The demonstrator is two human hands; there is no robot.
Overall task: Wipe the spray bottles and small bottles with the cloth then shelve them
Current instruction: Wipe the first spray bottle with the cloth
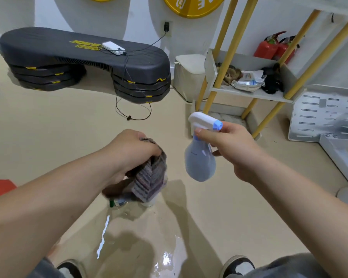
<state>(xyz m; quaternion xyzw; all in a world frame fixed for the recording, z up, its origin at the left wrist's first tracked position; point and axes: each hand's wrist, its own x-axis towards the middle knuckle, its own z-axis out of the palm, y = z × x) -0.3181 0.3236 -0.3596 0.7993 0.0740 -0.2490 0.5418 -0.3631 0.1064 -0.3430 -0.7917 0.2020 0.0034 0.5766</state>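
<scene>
Progress, judged from this one view: early or middle, not near the end. No bottle showed on the shelf (249,95) at 1–2 o'clock; its visible tier held only rags, a crumpled packet and something dark. At least two small bottles (119,202) stood on the floor (68,137) just past 6 o'clock of centre, half hidden under the cloth, with a green cap and a pale one showing. They were not yet shelved, and whether they had been wiped could not be told.

Hands:
- The left hand (129,149), near centre, was clenched round the bunched top of the cloth (151,177), a grey-brown striped rag hanging in folds toward 6 o'clock.
- The right hand (233,145), at 3 o'clock of centre, pinched the spray bottle (200,163) at its neck, thumb on the near side and fingers behind.

Cloth and spray bottle were near each other but apart — no wiping contact at this moment.

The spray bottle was held in the air, just right of the cloth and short of the shelf. It had a white trigger head with a blue nozzle tip pointing toward 3 o'clock. The rounded pale-blue body hung down toward 6 o'clock, slightly tilted. Its surface was blurred, so dirt or wetness could not be read.
</scene>
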